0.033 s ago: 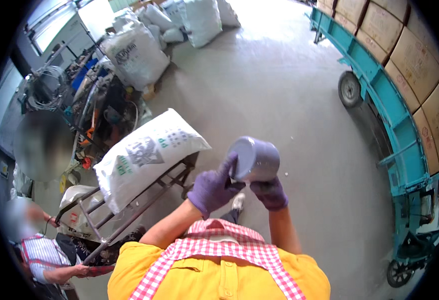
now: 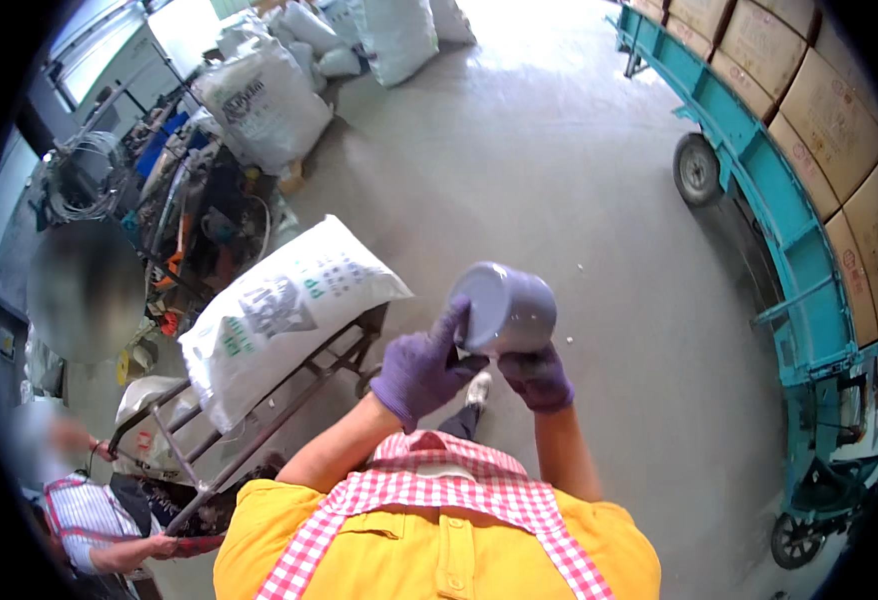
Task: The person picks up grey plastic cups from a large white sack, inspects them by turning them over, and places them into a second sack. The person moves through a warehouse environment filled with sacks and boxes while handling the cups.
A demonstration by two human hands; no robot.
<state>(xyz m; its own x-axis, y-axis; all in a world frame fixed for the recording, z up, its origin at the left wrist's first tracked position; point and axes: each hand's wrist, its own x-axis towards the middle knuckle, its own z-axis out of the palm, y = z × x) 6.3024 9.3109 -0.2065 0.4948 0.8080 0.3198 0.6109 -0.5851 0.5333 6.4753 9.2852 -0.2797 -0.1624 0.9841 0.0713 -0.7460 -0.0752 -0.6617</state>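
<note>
- Near: the person's checked apron (image 2: 324, 510) over a yellow shirt (image 2: 399, 550).
- Left hand (image 2: 419, 378), purple-gloved: index finger against the container's round flat end, thumb near its lower rim; whether they pinch, I cannot tell.
- Right hand (image 2: 539, 382), also gloved: fingers closed on the underside, partly hidden.
- Purple container (image 2: 521, 312): tilted, held up above the floor; its grip looks unchanged since a moment ago, so the handling seems steady.
- Left: white sack (image 2: 284, 315) on a cart (image 2: 187, 465), a co-worker (image 2: 94, 520) beside it.
- Farther right: teal trailer (image 2: 794, 255) bearing cartons (image 2: 829, 125).
</note>
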